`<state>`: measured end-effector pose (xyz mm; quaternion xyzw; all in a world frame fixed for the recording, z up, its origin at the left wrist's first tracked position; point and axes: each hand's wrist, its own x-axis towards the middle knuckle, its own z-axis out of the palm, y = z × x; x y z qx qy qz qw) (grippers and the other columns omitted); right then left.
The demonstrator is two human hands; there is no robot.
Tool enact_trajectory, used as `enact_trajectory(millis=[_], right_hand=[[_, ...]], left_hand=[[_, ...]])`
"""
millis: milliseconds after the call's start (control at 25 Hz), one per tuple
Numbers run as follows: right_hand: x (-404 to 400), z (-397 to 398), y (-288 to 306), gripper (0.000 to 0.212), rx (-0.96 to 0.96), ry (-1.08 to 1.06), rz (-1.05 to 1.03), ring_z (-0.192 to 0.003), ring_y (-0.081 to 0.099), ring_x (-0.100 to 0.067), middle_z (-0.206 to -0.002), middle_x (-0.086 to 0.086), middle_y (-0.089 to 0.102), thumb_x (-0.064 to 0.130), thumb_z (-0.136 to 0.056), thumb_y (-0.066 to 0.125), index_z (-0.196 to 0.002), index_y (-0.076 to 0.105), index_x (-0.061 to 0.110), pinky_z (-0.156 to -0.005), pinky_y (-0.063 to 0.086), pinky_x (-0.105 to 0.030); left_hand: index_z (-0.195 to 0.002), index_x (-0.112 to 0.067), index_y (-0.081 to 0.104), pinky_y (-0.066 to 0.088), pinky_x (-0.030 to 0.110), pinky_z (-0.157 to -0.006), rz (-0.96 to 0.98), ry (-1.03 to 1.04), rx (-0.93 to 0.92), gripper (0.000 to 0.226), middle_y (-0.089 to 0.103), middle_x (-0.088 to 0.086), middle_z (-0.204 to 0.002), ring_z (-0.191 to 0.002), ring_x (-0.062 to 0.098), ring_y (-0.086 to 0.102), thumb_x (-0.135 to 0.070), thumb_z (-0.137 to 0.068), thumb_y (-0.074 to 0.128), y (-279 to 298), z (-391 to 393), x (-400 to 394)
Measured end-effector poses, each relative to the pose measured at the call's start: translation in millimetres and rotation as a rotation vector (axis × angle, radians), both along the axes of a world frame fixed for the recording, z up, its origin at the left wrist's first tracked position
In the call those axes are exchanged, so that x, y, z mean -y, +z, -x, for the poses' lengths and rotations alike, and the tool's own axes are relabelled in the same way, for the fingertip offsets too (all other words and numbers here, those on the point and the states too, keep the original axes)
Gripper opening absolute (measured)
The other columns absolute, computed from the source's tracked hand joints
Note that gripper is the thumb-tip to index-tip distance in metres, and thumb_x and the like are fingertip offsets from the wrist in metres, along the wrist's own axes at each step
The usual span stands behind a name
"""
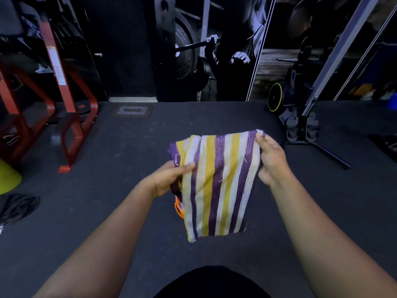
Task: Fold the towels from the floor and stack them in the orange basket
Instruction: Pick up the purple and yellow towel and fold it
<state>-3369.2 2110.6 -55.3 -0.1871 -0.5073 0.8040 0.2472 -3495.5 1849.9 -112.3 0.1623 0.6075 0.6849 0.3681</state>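
Your left hand [169,179] and right hand [271,160] each pinch a side of the striped towel [217,186], held up in the middle of the frame. It looks folded already. A bit of orange basket [178,208] peeks out under it. Next, put it in.

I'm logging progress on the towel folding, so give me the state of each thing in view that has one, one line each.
striped towel: folded, held up off the floor by both hands.
left hand: grips the towel's left edge.
right hand: pinches the towel's top right corner.
orange basket: mostly hidden behind the towel; contents cannot be told.
black cloth: crumpled on the floor at left.
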Motion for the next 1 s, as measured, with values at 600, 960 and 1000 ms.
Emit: enact_trajectory(millis=[600, 960, 1000], right_hand=[[-14.3, -14.6, -36.4, 0.020, 0.272, 0.177, -0.299, -0.098, 0.075, -0.028, -0.105, -0.014, 0.077, 0.021, -0.093, 0.073, -0.109, 0.074, 0.008, -0.087, 0.060, -0.036], [-24.3, -9.4, -27.1, 0.028, 0.257, 0.209, -0.194, -0.092, 0.076, -0.029, -0.102, -0.017, 0.077, 0.015, -0.087, 0.078, -0.111, 0.071, 0.003, -0.072, 0.063, -0.036], [-27.1, -10.9, -26.3, 0.025, 0.302, 0.233, -0.261, -0.091, 0.076, -0.027, -0.101, -0.015, 0.078, 0.014, -0.087, 0.078, -0.109, 0.073, 0.004, -0.073, 0.064, -0.037]], left_hand=[[-0.090, -0.012, 0.076, 0.055, 0.024, -0.061, -0.015, 0.382, 0.008, 0.008, 0.076, 0.006, -0.081, -0.069, 0.017, 0.069, -0.017, -0.093, 0.071, 16.2, 29.8, 0.9], [-0.109, 0.000, 0.073, 0.054, 0.034, -0.065, 0.104, 0.207, -0.060, 0.027, 0.077, 0.014, -0.095, -0.079, 0.026, 0.070, -0.021, -0.091, 0.075, 14.8, 27.4, -10.6], [-0.108, 0.001, 0.072, 0.055, 0.035, -0.066, 0.163, 0.204, -0.076, 0.024, 0.077, 0.015, -0.095, -0.082, 0.028, 0.071, -0.014, -0.090, 0.076, 12.2, 26.5, -10.2]])
